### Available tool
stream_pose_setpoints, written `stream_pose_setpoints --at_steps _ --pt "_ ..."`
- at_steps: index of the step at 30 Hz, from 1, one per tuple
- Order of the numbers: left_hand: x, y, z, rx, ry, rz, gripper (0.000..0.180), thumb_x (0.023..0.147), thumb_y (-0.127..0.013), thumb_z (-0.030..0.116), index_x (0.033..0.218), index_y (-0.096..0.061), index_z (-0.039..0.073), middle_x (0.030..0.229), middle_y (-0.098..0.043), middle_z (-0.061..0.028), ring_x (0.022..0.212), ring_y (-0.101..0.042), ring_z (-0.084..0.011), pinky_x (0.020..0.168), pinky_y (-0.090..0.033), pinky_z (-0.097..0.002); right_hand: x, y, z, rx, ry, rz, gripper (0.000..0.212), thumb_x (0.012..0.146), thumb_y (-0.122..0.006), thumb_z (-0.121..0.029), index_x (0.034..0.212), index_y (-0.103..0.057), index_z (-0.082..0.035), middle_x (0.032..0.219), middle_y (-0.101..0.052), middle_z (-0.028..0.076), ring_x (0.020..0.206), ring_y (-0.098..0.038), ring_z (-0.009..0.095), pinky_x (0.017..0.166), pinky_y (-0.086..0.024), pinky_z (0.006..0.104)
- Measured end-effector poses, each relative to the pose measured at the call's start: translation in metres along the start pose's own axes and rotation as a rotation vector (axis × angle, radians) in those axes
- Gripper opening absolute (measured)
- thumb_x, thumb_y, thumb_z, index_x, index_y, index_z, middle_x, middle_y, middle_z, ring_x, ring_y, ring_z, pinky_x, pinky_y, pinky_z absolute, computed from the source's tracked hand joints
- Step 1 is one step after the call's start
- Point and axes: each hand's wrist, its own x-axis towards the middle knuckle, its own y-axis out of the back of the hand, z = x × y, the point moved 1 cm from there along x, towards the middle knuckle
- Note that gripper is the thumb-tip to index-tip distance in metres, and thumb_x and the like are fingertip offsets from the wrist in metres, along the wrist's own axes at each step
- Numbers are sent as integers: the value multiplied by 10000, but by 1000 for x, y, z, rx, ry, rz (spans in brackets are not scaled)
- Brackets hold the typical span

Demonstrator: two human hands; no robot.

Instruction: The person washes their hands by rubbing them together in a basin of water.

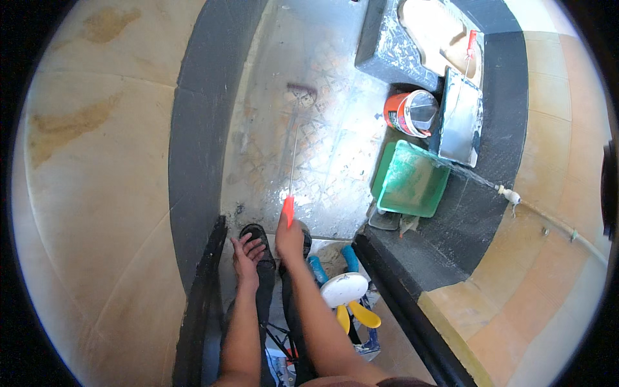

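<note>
My right hand [290, 240] is closed around the red handle of a paint roller [288, 209]. Its thin metal rod reaches forward to a dark roller head [302, 91], which looks blurred over the wet, patterned floor [329, 148]. My left hand [248, 257] hangs beside it, palm up with fingers spread, holding nothing. Below my left hand is one of my dark shoes [256, 233]; the other is mostly hidden behind my right hand.
On the right stand a green tub [412, 180], an orange bucket [394, 111] and a paint tray [461, 116]. A second red-handled tool [472, 44] lies by a basin-topped block [387, 55]. Black door-frame edges [412, 309] flank me. A white disc [345, 289] sits over yellow and blue parts.
</note>
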Motion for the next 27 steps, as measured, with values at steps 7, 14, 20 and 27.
stream_pose_setpoints --at_steps 7,14,20,27 --pt "7 -19 5 -31 -7 -38 727 1041 -367 692 1342 -595 72 1072 -707 -87 939 -685 -192 846 -519 -331 224 68 -208 487 29 -80 727 1022 -429 -632 749 -598 20 635 -604 166 510 -613 274 446 -430 447" --pt "2 -2 -4 -44 -18 -16 711 1043 -381 683 1331 -595 69 1060 -701 -81 945 -684 -187 853 -525 -331 75 -21 -76 218 224 136 680 1053 -421 -575 899 -644 49 666 -639 166 625 -676 319 582 -501 446" --pt "-3 2 -2 -4 5 7 712 1065 -316 669 1361 -578 77 1089 -694 -73 964 -690 -179 845 -522 -316 202 -3 -97 283 113 -2 785 998 -464 -674 932 -674 80 737 -665 194 627 -674 299 567 -518 462" --pt "-8 -8 8 -38 -13 12 734 1053 -330 687 1350 -579 64 1082 -691 -80 962 -689 -187 842 -522 -318 262 152 -306 587 -4 -255 381 1074 -442 -463 875 -416 -139 607 -399 10 472 -431 152 402 -344 303"
